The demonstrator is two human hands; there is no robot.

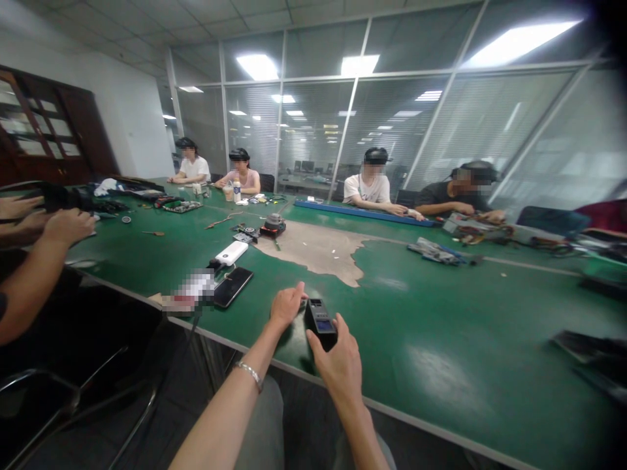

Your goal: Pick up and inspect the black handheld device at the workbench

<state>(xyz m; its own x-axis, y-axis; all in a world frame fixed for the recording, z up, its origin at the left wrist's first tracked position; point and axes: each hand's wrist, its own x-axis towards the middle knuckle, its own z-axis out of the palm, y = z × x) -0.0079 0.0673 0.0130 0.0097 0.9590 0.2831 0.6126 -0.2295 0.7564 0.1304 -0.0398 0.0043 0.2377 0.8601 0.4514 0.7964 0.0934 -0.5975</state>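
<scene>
A small black boxy device [321,321] with a little screen on top stands on the green table in front of me. My right hand [341,358] is around its near end, thumb on the left and fingers on the right. Beside the far left corner is my left hand [288,307], its fingers stretched toward the device. Whether the left fingertips touch it I cannot tell. A black phone [234,287] lies to the left of my hands, with a white power bank [232,253] just behind it.
The green table [421,313] bears a torn brown patch [321,248]. A dark round-topped device [273,225] sits beyond my hands. A long blue bar [362,213] lies near the far edge. Several people sit around; another person's hands [68,225] are at left.
</scene>
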